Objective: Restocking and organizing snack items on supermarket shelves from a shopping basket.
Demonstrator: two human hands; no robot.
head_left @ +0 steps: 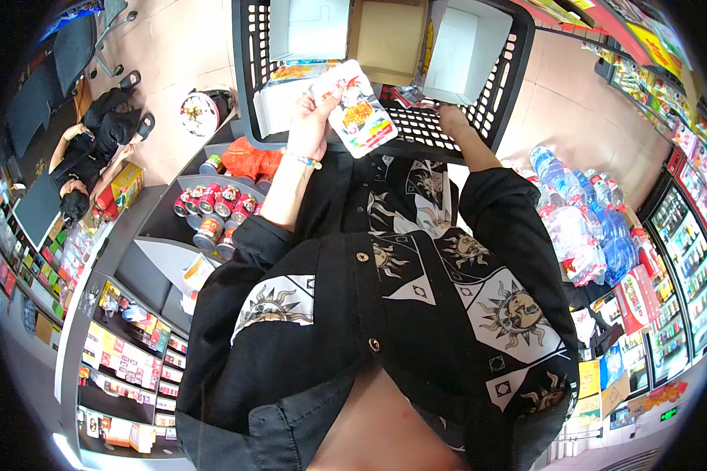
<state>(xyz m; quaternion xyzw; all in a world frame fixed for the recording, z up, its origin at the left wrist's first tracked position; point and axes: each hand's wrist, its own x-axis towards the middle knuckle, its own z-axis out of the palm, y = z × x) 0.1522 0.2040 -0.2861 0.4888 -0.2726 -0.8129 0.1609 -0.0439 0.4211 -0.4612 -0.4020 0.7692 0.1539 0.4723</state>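
A white snack packet with red print and a food picture (358, 112) is pinched in my left hand (313, 120), thumb on its front, over the near left part of a black plastic basket (247, 82). Within the basket stand an open white box (309, 32), an open brown cardboard box (386, 44) and another open white box (468, 53). My right hand (451, 119) reaches into the basket below the right white box, close to some red packets (405, 94); its fingers are partly hidden, and whether it holds anything is unclear.
Shelves with red cans (209, 199) and an orange-red plastic bag (250, 158) stand at the left. Packs of bottled drinks (583, 224) stand on the right, near glass-door coolers (671, 218). Another person (91, 147) in black sits at the far left. Snack racks line the upper right.
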